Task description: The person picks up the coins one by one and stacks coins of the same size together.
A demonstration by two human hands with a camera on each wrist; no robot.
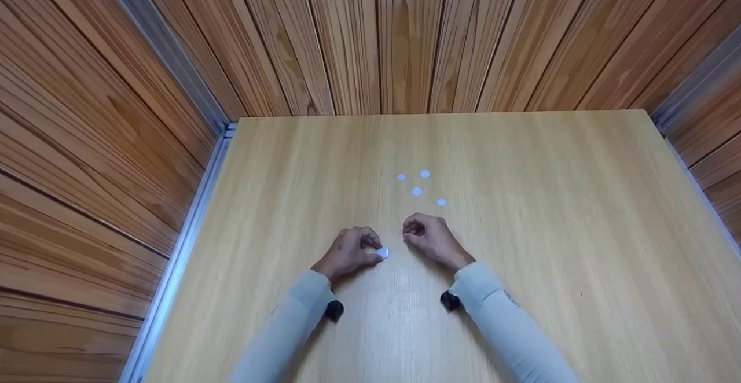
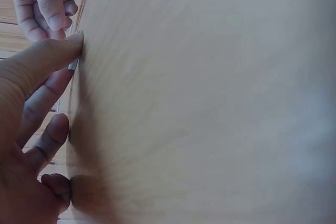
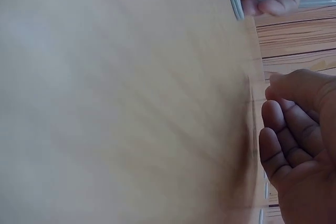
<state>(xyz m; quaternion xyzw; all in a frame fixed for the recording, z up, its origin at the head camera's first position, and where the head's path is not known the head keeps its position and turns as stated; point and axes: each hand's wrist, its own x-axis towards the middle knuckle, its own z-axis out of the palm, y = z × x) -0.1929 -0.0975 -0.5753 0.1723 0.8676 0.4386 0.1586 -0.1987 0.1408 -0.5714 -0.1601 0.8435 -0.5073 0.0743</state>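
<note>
In the head view my left hand (image 1: 351,251) pinches a small pale, coin-like disc stack (image 1: 382,253) between thumb and fingers, low over the wooden table (image 1: 521,209). Seen edge-on in the right wrist view, the held stack (image 3: 235,3) shows more than one thin layer. My right hand (image 1: 429,237) is across from it, a short gap to the right, its fingers loosely curled. Nothing shows between its fingers (image 3: 273,145) in the right wrist view. Beyond both hands lie several loose pale discs (image 1: 417,191), flat on the table and of differing sizes.
Wood-plank walls (image 1: 347,41) stand behind the table and at both sides. A metal rail (image 1: 179,267) runs along the table's left edge. Dark wrist devices (image 1: 334,310) sit under both pale sleeves (image 1: 509,325).
</note>
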